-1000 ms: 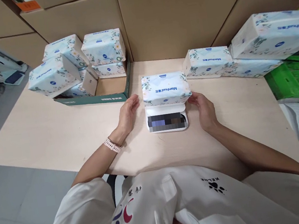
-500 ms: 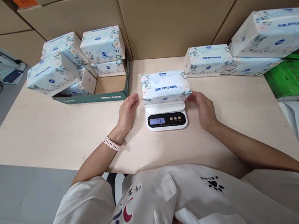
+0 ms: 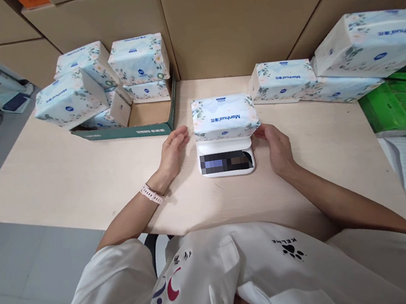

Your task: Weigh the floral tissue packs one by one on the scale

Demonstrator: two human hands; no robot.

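Note:
A pack of tissues [image 3: 223,116], pale blue with a flower print, lies on the platform of a white digital kitchen scale [image 3: 225,146]. The scale's display panel is blurred over, so no reading can be made out. My left hand [image 3: 173,152] rests on its edge on the table to the left of the pack, apart from it, fingers stretched and holding nothing. To the right of the scale is my right hand [image 3: 276,147], fingers extended toward the pack's near right corner; the fingertips are partly hidden there, and whether they touch it I cannot tell.
Several tissue packs [image 3: 69,99] are piled in and over a green-edged cardboard tray [image 3: 124,132] at the left. More packs [image 3: 282,82] stand at the back right, beside a green crate [image 3: 400,106]. Large cardboard boxes [image 3: 230,22] wall off the table's [image 3: 79,184] back.
Both hands and the pack on the scale stay where they were. The scale's display, readable as 103.2 or 1032 before, is now blurred over.

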